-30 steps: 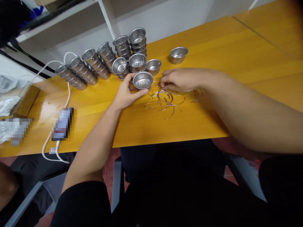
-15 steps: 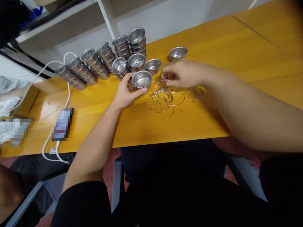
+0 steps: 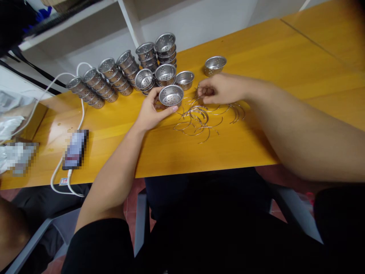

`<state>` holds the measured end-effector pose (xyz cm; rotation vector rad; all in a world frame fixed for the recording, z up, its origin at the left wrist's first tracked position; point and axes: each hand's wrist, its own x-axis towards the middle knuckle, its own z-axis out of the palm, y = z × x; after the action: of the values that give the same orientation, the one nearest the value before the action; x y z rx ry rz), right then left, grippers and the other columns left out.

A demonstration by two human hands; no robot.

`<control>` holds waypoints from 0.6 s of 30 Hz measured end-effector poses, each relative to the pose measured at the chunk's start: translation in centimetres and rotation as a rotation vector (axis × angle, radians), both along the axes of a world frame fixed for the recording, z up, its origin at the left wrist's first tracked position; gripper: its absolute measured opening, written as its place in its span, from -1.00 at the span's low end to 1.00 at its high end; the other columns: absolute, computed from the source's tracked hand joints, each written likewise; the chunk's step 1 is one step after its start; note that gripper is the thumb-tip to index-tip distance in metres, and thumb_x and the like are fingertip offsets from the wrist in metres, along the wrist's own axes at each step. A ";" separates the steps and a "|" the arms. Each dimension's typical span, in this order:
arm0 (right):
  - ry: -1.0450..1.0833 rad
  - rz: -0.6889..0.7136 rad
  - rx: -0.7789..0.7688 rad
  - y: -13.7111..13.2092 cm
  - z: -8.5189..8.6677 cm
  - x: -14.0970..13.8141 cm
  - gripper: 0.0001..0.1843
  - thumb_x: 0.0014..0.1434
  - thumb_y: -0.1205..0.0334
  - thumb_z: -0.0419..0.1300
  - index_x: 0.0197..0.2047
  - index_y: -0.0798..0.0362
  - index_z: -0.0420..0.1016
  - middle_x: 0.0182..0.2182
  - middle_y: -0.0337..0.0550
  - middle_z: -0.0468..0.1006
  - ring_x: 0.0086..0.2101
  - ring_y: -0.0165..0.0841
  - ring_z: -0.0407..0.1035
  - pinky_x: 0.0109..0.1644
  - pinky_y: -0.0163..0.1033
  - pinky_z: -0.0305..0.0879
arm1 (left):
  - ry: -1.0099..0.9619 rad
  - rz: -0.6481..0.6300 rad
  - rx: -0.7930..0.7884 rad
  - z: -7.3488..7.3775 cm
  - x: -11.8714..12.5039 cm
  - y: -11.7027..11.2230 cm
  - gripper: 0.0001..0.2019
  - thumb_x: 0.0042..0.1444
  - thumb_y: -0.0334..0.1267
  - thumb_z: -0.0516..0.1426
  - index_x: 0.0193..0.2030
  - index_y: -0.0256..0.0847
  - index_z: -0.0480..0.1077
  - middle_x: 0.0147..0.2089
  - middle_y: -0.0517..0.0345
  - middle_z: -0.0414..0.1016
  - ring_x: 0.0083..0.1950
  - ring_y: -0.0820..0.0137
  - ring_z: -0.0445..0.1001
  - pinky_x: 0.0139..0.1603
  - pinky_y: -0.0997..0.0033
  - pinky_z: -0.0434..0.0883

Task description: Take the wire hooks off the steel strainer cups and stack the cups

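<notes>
My left hand (image 3: 150, 111) grips a perforated metal cup (image 3: 171, 96) by its side, thumb at the front, with the open rim facing up. To its right, my right hand (image 3: 219, 89) is closed in a pinch above a loose pile of thin curved wires (image 3: 203, 114). A blurred curved wire seems to run down from its fingertips; the far end is lost among the others. Just behind the held cup stands a smaller-looking perforated cup (image 3: 184, 80). Another single cup (image 3: 215, 65) sits behind my right hand.
Several stacks of perforated metal cups (image 3: 108, 68) line the back left of the yellow table (image 3: 171, 152). A phone (image 3: 75, 149) with a white cable (image 3: 82, 114) lies at the left. Further left are a box and plastic bags (image 3: 17, 152). Part of another person shows at lower left.
My right hand has shifted slightly to the right and away from me, and the wire loop under its fingers now looks smeared. My left hand and its cup have stayed almost still.
</notes>
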<state>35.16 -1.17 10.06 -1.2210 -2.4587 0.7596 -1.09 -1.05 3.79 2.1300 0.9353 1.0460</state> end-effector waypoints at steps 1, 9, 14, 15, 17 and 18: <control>0.002 0.003 -0.012 0.1 -0.2 0.1 -0.68 0.39 -0.12 0.53 -0.08 -0.17 0.57 -0.26 -0.13 0.69 -0.13 -0.06 0.56 0.08 0.12 0.50 | -0.001 0.000 0.000 0.0 0.0 0.0 -0.03 0.27 0.62 0.59 0.54 0.08 0.51 0.49 -0.09 0.78 0.51 -0.05 0.83 0.41 -0.02 0.87; -0.014 0.010 -0.040 0.6 -0.6 0.4 -0.68 0.40 -0.13 0.53 -0.06 -0.17 0.58 -0.23 -0.10 0.73 -0.13 -0.05 0.58 0.07 0.12 0.51 | -0.016 0.006 0.016 -0.1 -0.3 0.4 0.04 0.19 0.67 0.62 0.54 0.09 0.52 0.51 -0.09 0.75 0.53 -0.08 0.81 0.52 -0.12 0.83; 0.008 0.016 -0.047 0.7 -0.6 0.5 -0.68 0.43 -0.15 0.54 -0.06 -0.15 0.61 -0.22 -0.10 0.76 -0.12 -0.05 0.58 0.08 0.11 0.53 | -0.014 0.015 0.044 -0.4 -0.5 1.0 0.07 0.10 0.68 0.66 0.53 0.13 0.56 0.48 -0.06 0.72 0.53 -0.11 0.79 0.61 -0.26 0.78; 0.004 0.011 -0.044 0.6 -0.6 0.4 -0.69 0.45 -0.13 0.53 -0.06 -0.14 0.61 -0.21 -0.10 0.77 -0.13 -0.07 0.58 0.08 0.09 0.52 | -0.012 0.021 0.044 -0.4 -0.5 1.0 0.06 0.09 0.67 0.67 0.52 0.14 0.57 0.46 -0.05 0.72 0.52 -0.11 0.79 0.61 -0.27 0.78; -0.015 -0.002 -0.028 0.4 -0.4 0.3 -0.75 0.50 -0.06 0.51 -0.05 -0.13 0.62 -0.18 -0.10 0.79 -0.14 -0.10 0.56 0.06 0.06 0.50 | -0.029 0.026 0.057 -0.6 -0.6 1.1 0.04 0.07 0.66 0.68 0.49 0.13 0.59 0.41 -0.03 0.73 0.49 -0.11 0.80 0.60 -0.27 0.79; -0.025 -0.009 -0.017 0.4 -0.3 0.3 -0.80 0.52 0.00 0.50 -0.05 -0.12 0.63 -0.17 -0.10 0.80 -0.15 -0.11 0.56 0.05 0.05 0.49 | -0.044 0.024 0.069 -0.8 -0.6 1.2 0.04 0.06 0.67 0.68 0.47 0.12 0.60 0.39 -0.03 0.73 0.47 -0.10 0.80 0.60 -0.26 0.79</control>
<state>35.43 -0.79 9.73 -1.2542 -2.4696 0.7685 -1.71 0.17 3.00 2.1471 0.9187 1.1482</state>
